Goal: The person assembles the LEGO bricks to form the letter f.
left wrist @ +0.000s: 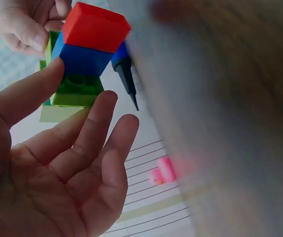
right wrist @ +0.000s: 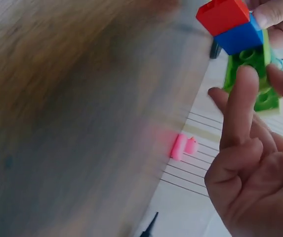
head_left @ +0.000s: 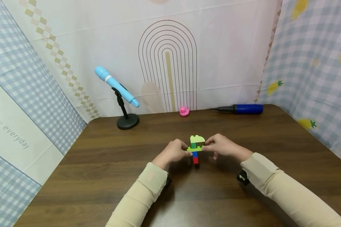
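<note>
A small brick model [head_left: 196, 148] is held just above the wooden table [head_left: 102, 164]: a red brick lowest, then a blue one, a light green plate, a dark green brick and a light green rounded piece on top. My left hand [head_left: 186, 150] pinches the plate's left end. My right hand [head_left: 205, 146] pinches its right end. In the left wrist view the left hand's thumb and fingers [left wrist: 104, 101] close on the green plate under the red brick [left wrist: 94, 27]. In the right wrist view a right hand finger [right wrist: 242, 94] lies against the green plate [right wrist: 260, 74].
A light blue microphone [head_left: 116, 84] on a black stand is at the back left. A pink toy duck [head_left: 184, 111] sits at the far edge, and a blue hand pump [head_left: 244, 108] lies at the back right. Patterned cloth hangs behind and at both sides.
</note>
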Tool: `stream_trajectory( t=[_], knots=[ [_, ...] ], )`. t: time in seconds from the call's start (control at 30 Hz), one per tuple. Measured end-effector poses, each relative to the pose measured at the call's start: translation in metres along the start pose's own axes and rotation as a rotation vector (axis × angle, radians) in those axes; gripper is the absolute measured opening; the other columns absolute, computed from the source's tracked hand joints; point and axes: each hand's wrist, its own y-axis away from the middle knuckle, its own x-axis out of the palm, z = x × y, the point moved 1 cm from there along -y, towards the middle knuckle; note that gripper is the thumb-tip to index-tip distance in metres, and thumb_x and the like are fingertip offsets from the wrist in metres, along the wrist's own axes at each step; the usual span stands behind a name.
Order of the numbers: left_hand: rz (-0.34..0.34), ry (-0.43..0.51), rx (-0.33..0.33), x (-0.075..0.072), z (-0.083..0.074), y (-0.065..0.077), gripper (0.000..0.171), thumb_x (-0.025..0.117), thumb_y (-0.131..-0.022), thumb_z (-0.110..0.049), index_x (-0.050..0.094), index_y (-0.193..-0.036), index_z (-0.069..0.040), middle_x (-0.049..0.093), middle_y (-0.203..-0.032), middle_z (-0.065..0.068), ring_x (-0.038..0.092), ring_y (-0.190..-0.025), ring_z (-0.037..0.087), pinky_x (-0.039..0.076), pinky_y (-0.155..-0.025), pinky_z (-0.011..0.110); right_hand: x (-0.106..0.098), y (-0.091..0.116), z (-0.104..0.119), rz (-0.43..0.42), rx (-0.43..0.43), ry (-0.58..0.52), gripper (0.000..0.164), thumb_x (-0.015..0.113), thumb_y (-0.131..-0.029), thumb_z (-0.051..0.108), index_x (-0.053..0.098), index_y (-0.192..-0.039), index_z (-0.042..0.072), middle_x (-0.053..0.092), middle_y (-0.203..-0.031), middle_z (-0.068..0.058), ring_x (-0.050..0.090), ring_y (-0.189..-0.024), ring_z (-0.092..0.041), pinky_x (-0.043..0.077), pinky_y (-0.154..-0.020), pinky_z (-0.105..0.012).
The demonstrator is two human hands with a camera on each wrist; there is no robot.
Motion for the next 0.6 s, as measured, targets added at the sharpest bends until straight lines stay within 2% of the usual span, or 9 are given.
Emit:
stream_trajectory(
  t=[0.1, 0.2, 0.33, 0.43, 0.6],
  knots=[
    [0.012, 0.026, -0.006, 0.001, 0.0, -0.004, 0.025, 0.069, -0.074, -0.026, 0.068, -0.085, -0.004, 0.061, -0.077, 0.0, 0.049, -0.071, 0.014, 0.042, -0.063, 0.028, 0.0, -0.004, -0.002, -0.003, 0.031, -0.03, 0.038, 0.06, -0.082, 0.023, 0.057, -0.104, -0.008, 0.056, -0.1, -0.019, 0.057, -0.046, -0.021, 0.045, -0.072, -0.034],
    [0.033, 0.033, -0.01, 0.001, 0.0, -0.008, 0.02, 0.067, -0.076, -0.024, 0.068, -0.074, -0.004, 0.054, -0.062, -0.002, 0.042, -0.061, 0.013, 0.036, -0.053, 0.026, 0.001, -0.008, -0.004, -0.003, 0.067, -0.044, 0.03, 0.059, -0.083, 0.021, 0.062, -0.099, -0.004, 0.055, -0.098, -0.018, 0.058, -0.046, -0.022, 0.046, -0.062, -0.03],
    [0.052, 0.001, -0.012, 0.002, 0.001, -0.011, 0.023, 0.063, -0.079, -0.019, 0.065, -0.065, -0.001, 0.043, -0.051, -0.003, 0.036, -0.053, 0.012, 0.03, -0.048, 0.024, 0.004, -0.011, -0.004, 0.019, 0.109, -0.022, 0.026, 0.057, -0.085, 0.022, 0.065, -0.091, -0.002, 0.055, -0.087, -0.014, 0.059, -0.047, -0.021, 0.04, -0.045, -0.024],
    [0.067, -0.028, -0.017, 0.003, 0.002, -0.013, 0.026, 0.06, -0.081, -0.018, 0.064, -0.062, 0.0, 0.043, -0.05, -0.003, 0.036, -0.051, 0.012, 0.03, -0.047, 0.024, 0.006, -0.013, -0.004, 0.019, 0.141, 0.006, 0.025, 0.056, -0.085, 0.022, 0.065, -0.088, -0.001, 0.057, -0.083, -0.012, 0.059, -0.047, -0.02, 0.039, -0.044, -0.024],
    [0.086, -0.056, -0.045, 0.003, 0.002, -0.015, 0.028, 0.06, -0.082, -0.021, 0.064, -0.062, -0.002, 0.05, -0.054, -0.001, 0.04, -0.054, 0.013, 0.032, -0.049, 0.025, 0.01, -0.016, -0.003, -0.009, 0.167, 0.042, 0.023, 0.056, -0.085, 0.021, 0.067, -0.084, 0.0, 0.062, -0.08, -0.01, 0.058, -0.045, -0.019, 0.045, -0.055, -0.026]
  ],
)
